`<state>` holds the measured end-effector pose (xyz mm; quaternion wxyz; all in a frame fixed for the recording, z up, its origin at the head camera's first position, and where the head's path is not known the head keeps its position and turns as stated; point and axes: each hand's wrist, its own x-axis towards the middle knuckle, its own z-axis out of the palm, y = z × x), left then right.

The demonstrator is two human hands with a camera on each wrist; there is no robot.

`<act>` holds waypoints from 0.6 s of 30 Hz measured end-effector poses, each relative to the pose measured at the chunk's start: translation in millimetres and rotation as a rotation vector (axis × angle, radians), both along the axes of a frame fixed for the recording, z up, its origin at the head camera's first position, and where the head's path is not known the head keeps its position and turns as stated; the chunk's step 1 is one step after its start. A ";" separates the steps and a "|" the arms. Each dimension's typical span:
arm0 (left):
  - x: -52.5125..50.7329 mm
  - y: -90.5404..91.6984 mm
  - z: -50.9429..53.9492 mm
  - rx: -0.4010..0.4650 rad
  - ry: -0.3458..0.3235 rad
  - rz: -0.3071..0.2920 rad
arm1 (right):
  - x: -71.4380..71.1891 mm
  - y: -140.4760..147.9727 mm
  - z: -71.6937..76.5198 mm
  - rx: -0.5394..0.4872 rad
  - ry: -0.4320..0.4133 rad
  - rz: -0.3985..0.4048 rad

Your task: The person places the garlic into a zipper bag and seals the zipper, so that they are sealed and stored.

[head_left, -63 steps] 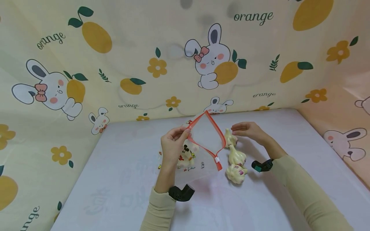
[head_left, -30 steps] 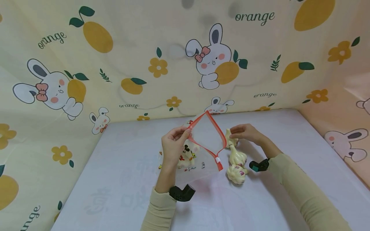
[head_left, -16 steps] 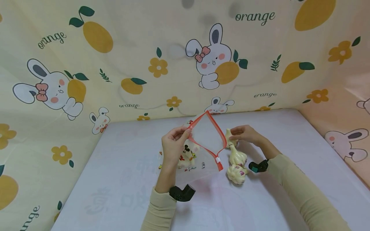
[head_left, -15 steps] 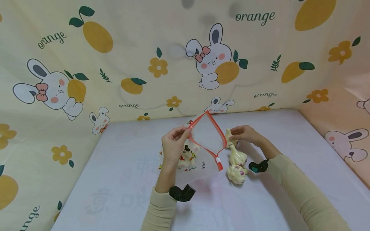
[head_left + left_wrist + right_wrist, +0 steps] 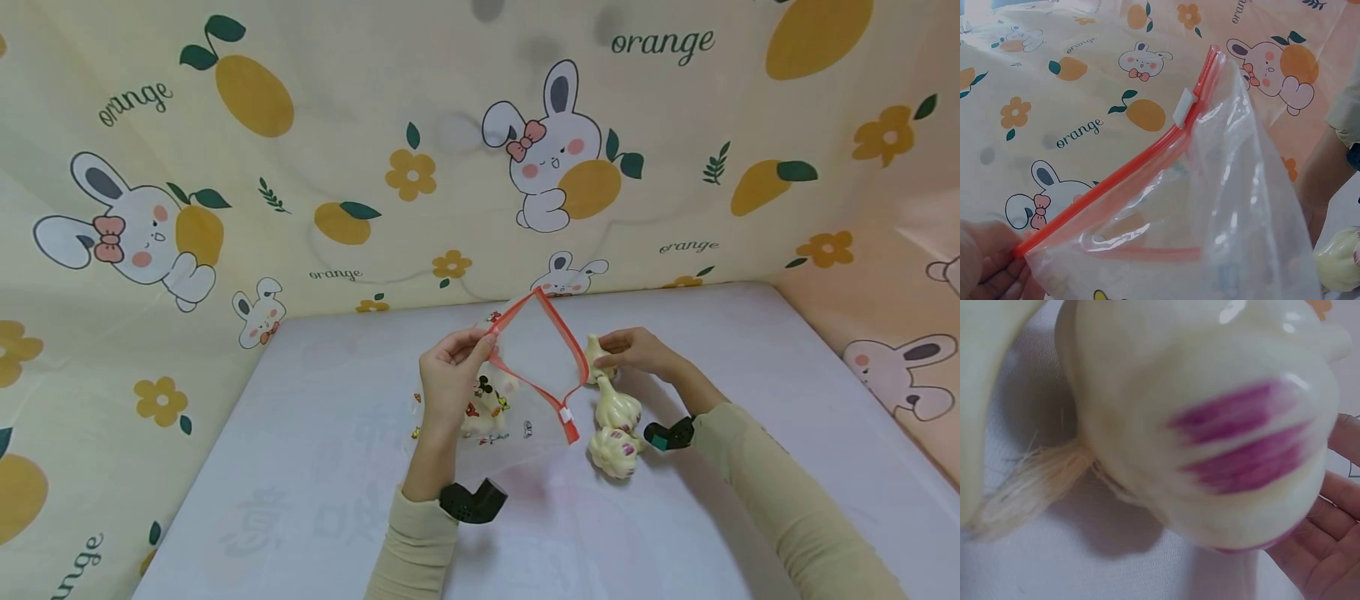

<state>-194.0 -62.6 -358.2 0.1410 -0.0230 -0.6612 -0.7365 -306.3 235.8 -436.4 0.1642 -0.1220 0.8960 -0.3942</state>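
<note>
The left hand [image 5: 448, 375], raised at the centre, pinches the red-edged clear bag [image 5: 487, 410]; its mouth gapes like a diamond. The right hand [image 5: 639, 350], coming from the right side, holds the top garlic bulb [image 5: 597, 373] between thumb and fingers, right of centre. Two glossy, cream bulbs [image 5: 618, 410] lie below it.
</note>
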 end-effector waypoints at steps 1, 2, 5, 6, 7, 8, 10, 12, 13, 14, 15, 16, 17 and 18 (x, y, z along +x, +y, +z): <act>-0.1 -0.1 -0.1 -0.001 -0.001 0.000 | 0.0 0.1 -0.1 0.006 -0.002 0.001; 0.1 -0.1 0.0 -0.002 -0.002 0.001 | 0.4 0.1 0.2 0.010 -0.001 0.002; 0.4 -0.3 0.1 -0.004 0.000 0.005 | 1.1 0.1 0.9 0.021 0.000 0.003; 0.6 -0.3 0.0 -0.003 0.001 0.004 | 1.0 0.2 0.9 0.024 0.001 0.002; 0.6 -0.3 0.1 -0.002 0.003 0.003 | 1.0 0.1 1.0 0.027 0.003 0.002; 1.0 -0.3 0.4 -0.002 0.005 0.004 | 1.1 0.0 1.2 0.028 0.006 0.003; 0.6 -0.4 0.1 -0.002 0.006 0.002 | 1.0 0.0 1.1 0.028 0.014 0.005; 0.7 -0.4 0.3 -0.002 0.007 0.001 | 1.0 0.2 1.3 0.026 0.018 0.008; 0.8 -0.3 0.5 -0.002 0.007 0.001 | 1.1 0.2 1.5 0.027 0.021 0.010; 0.5 -0.3 0.3 -0.002 0.007 0.001 | 1.1 0.3 1.7 0.029 0.023 0.013; 0.3 -0.3 0.1 -0.004 0.006 0.002 | 1.0 0.4 1.9 0.031 0.023 0.015; 0.3 -0.3 0.2 -0.005 0.005 0.002 | 1.0 0.6 2.1 0.033 0.022 0.017; 0.4 -0.3 0.2 -0.005 0.004 0.003 | 0.9 0.5 2.1 0.033 0.020 0.017; 0.4 -0.3 0.3 -0.006 0.003 0.004 | 1.1 0.3 2.3 0.036 0.020 0.017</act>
